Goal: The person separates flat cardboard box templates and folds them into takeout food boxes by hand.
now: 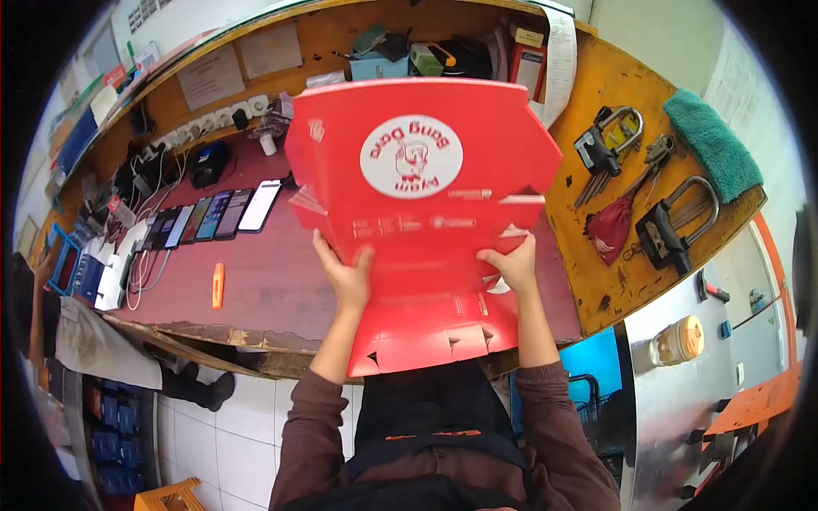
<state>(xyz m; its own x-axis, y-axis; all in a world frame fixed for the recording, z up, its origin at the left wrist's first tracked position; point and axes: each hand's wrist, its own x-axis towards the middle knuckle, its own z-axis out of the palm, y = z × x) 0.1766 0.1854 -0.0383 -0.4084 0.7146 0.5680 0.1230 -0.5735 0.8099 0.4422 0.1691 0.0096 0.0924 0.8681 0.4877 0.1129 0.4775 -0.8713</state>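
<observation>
A red cardboard food box, partly unfolded, is held up in front of me over the counter. Its round white logo appears upside down, and creased flaps and slots show along its edges. My left hand grips the left side at the fold, thumb on the near face and fingers behind the card. On the opposite side my right hand holds the same fold, its thumb pressed on the red surface. The lower panel bends toward me at the counter's front edge.
Several phones lie in a row at left, near cables and an orange marker. Padlocks, a red pouch and a green cloth are on the right ledge. A person stands at far left.
</observation>
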